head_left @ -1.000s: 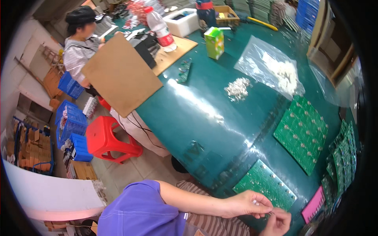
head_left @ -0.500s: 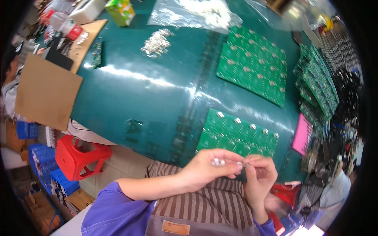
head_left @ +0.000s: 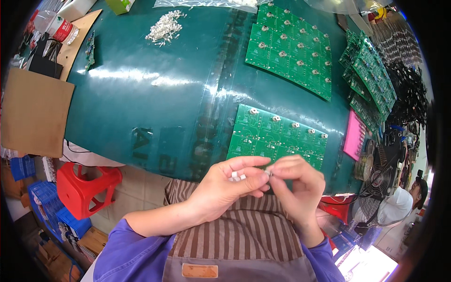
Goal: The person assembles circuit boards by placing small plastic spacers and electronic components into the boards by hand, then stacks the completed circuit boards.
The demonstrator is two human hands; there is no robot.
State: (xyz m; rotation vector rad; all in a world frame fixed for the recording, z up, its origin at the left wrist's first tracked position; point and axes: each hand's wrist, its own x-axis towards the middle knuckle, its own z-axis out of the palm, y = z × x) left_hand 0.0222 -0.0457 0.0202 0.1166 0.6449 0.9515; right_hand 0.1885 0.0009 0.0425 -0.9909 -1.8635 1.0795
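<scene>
My left hand [head_left: 225, 184] is closed around several small white plastic pieces [head_left: 237, 177], which show between its thumb and curled fingers. Close beside it, my right hand [head_left: 300, 185] pinches a small silvery part [head_left: 268, 172] at the left fingertips; its exact kind is too small to make out. Just beyond both hands lies a green circuit board panel [head_left: 263, 136], with a row of round metal-and-white components [head_left: 276, 118] along its far edge. The hands overlap the panel's near edge in the picture.
A second green panel [head_left: 291, 51] with similar components lies farther back. Small silvery-white parts [head_left: 165, 27] are heaped at far left. Stacked circuit boards [head_left: 373, 77] and a pink notebook [head_left: 353, 136] stand at right. A red stool [head_left: 89, 188] is at lower left.
The whole view has shifted, so the table things sit higher and farther left in the picture. Both hands have moved slightly left relative to the near panel, fingertips still together.
</scene>
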